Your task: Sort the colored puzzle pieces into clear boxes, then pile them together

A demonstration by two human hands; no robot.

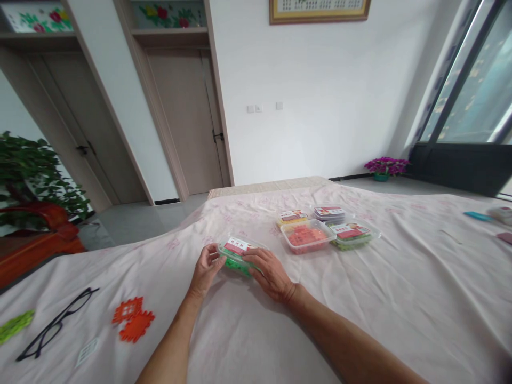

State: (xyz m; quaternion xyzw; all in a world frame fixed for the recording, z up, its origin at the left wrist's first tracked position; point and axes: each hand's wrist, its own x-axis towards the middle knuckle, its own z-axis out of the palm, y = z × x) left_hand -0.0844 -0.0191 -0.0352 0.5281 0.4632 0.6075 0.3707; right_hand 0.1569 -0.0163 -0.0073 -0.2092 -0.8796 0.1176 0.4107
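1. Clear plastic sits between two bare hands: a box of green pieces, on the cloth in front of the person, with a red-and-white label on top.
2. The left hand grips the box's left end, fingers bent round the far side and thumb on the near rim.
3. The right hand clasps the other end, fingers laid over the top and thumb low at the near edge (its fingertips hide part of the rim).
4. The step in hand, I judge, is handling the lid; whether it is being pressed down or prised up, I cannot tell. Either move calls for one hand steadying the base while the other works along the rim.
5. Right of the hands, and apart from them, an orange tub stands near a yellow tub, a grey tub and a pale green tub. The orange one shows no label and looks lidless.
6. Farther left lie two orange tiles, touching, then black-framed glasses and a lime tile, all on the pale cloth.
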